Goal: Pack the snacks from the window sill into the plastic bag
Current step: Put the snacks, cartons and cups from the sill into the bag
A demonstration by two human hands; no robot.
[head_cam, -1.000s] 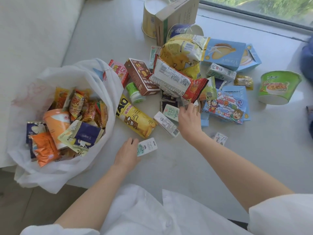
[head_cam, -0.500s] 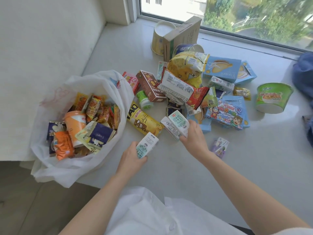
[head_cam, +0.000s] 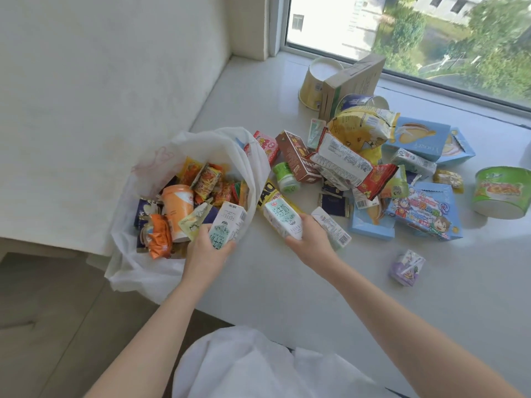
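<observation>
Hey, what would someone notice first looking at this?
Two hands each grip a white-and-green milk carton: the left hand holds its carton over the white plastic bag, already crammed with snacks. Behind the right hand sprawls a colourful snack pile on the pale window sill.

Window (head_cam: 402, 30), perhaps trees (head_cam: 474, 53) outside

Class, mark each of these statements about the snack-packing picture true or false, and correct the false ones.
1. Each hand holds a milk carton. True: left hand holds one milk carton, right hand another carton.
2. The plastic bag is empty. False: it already holds snacks.
3. The green bowl is in the bag. False: it sits on the window sill.
4. A small purple carton lies apart from the pile. True.
</observation>
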